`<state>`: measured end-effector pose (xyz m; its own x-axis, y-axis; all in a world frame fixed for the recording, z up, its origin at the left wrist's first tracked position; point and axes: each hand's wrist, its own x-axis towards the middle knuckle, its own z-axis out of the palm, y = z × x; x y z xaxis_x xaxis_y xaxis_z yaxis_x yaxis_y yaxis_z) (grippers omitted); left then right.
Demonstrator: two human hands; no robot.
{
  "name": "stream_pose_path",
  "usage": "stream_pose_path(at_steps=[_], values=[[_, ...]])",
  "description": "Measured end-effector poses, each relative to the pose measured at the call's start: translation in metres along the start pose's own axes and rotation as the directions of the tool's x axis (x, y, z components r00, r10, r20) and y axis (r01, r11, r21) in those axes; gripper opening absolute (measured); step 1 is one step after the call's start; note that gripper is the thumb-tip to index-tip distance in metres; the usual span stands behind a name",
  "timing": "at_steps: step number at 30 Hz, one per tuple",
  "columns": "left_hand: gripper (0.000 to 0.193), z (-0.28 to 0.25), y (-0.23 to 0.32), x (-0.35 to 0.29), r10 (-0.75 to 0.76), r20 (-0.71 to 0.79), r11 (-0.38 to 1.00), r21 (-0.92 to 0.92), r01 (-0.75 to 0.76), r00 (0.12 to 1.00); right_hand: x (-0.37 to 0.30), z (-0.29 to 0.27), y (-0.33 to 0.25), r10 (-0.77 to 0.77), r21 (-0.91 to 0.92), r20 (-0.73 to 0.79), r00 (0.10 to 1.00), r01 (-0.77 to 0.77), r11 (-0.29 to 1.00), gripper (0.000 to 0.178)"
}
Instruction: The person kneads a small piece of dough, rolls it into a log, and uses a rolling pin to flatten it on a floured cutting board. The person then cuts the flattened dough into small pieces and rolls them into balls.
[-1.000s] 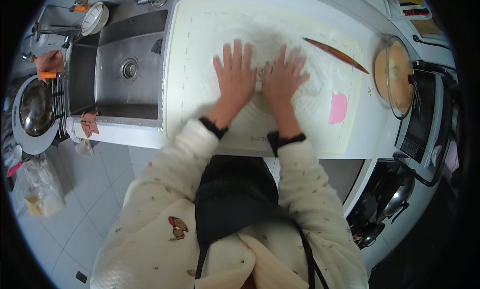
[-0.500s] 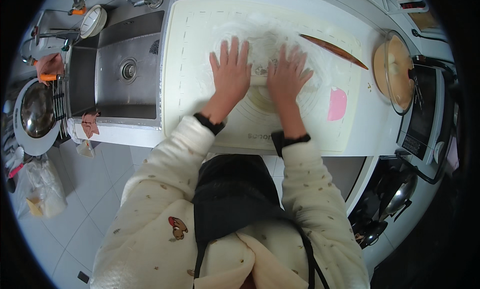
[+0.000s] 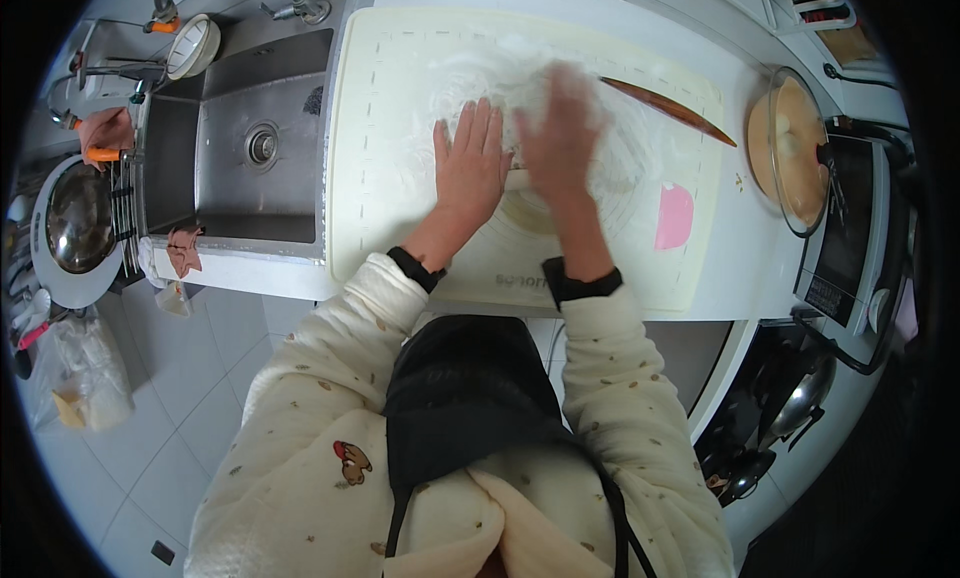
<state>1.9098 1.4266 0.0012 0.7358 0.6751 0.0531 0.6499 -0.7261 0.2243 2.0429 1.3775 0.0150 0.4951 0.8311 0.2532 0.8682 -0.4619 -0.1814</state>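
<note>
My left hand (image 3: 473, 163) lies with fingers stretched out on a pale cream baking mat (image 3: 385, 178) dusted with white powder (image 3: 625, 143). To its right, my right hand (image 3: 562, 138) is smeared by motion, its thumb apart from the stretched fingers. A small pale piece that looks like dough (image 3: 517, 179) shows between the two hands; the rest of it, if any, is hidden under them. A brown tapered wooden rolling pin (image 3: 670, 110) lies slanted at the mat's far right. Nearer me on that side is a pink scraper (image 3: 675, 218).
Left of the mat is a steel sink (image 3: 258, 213) with a tap (image 3: 300, 6) behind it. At right stands a glass bowl (image 3: 803, 163) holding pale dough-like lumps, beside a dark oven-like appliance (image 3: 850, 218). A pot lid (image 3: 80, 218) rests at far left.
My right hand has moved away from me and slightly left, its fingers now blurred. The left hand has shifted a little nearer me and right, its fingers closer together. The view has tilted slightly.
</note>
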Motion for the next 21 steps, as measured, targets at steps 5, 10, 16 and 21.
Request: stream_pose_path(at_steps=[5,10,16,21], values=[[0.072,-0.004,-0.007,-0.081,0.197,0.118,0.977,-0.106,-0.185,0.973,-0.101,-0.011,-0.021,-0.248,0.28,0.25,0.936,0.175,0.944,0.079],[0.074,-0.013,0.0,-0.061,0.123,0.108,0.987,-0.122,-0.11,0.987,-0.065,0.007,-0.027,-0.084,0.099,0.18,0.98,0.066,0.993,0.083],[0.088,-0.02,-0.003,-0.091,0.194,0.138,0.962,-0.221,-0.16,0.971,-0.093,-0.009,-0.012,-0.203,0.209,0.213,0.956,0.158,0.965,0.085],[0.097,-0.017,0.015,-0.11,0.154,0.14,0.966,-0.231,-0.119,0.978,-0.118,-0.021,-0.007,-0.09,0.144,0.284,0.955,0.05,0.988,0.087]])
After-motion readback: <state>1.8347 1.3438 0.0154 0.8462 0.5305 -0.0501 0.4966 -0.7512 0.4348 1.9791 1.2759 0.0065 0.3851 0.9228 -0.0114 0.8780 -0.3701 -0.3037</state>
